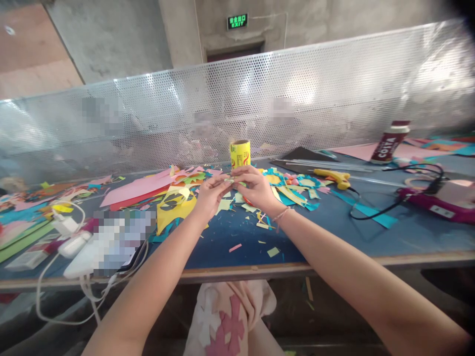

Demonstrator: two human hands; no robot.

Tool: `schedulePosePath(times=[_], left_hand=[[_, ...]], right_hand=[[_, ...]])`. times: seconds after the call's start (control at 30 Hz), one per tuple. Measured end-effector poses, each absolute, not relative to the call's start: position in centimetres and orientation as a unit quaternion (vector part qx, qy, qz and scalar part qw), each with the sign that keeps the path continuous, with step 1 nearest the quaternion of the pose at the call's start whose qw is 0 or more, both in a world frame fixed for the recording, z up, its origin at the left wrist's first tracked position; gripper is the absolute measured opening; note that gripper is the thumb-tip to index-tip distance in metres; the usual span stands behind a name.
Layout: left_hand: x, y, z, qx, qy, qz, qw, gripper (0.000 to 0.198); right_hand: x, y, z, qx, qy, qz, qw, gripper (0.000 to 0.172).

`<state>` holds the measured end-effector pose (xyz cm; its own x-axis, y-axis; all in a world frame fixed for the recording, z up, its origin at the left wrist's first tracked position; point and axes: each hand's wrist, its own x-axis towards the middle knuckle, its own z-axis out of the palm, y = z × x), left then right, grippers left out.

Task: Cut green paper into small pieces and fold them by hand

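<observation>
You're handling a pale scrap (229, 181)
Your left hand (212, 193) and right hand (258, 187) pinch it between fingers (245, 170); the next move likely needs delicacy.

— What can be read at twelve o'clock, with the middle of the view taken as the dial's centre?

— "EXIT" is spelled out in lit green capitals on a sign (237, 22) mounted high on the concrete wall (315, 29); above the word, the Chinese characters 安全出口 are displayed in a single row.

— And just short of three o'clock?

— A brand name, apparently COSTA, is printed in white capitals on a dark red bottle (386, 144), its middle letter blurred.

— And on the yellow tube (240, 154), below the sign and close to the centre?

— Red and green print is carried there, too small to be deciphered.
</observation>
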<state>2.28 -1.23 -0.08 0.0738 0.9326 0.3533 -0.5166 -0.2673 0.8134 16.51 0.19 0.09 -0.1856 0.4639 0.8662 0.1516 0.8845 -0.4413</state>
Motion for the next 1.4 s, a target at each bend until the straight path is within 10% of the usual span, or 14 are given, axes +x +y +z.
schedulePosePath(times=[0.37, 0.8, 1.4], left_hand=[[2.4, -1.4, 0.0, 0.461, 0.302, 0.620, 0.559, 0.027], [2.0, -0.5, -0.9, 0.521, 0.360, 0.549, 0.546, 0.028], [1.3, 0.9, -1.7, 0.586, 0.400, 0.565, 0.422, 0.023]], right_hand=[[16.9, 0.6, -0.1, -0.265, -0.725, 0.285, 0.569, 0.012], [16.8, 1.1, -0.5, -0.349, -0.816, 0.075, 0.455, 0.016], [16.1, 1.8, -1.5, -0.357, -0.812, 0.188, 0.422, 0.033]])
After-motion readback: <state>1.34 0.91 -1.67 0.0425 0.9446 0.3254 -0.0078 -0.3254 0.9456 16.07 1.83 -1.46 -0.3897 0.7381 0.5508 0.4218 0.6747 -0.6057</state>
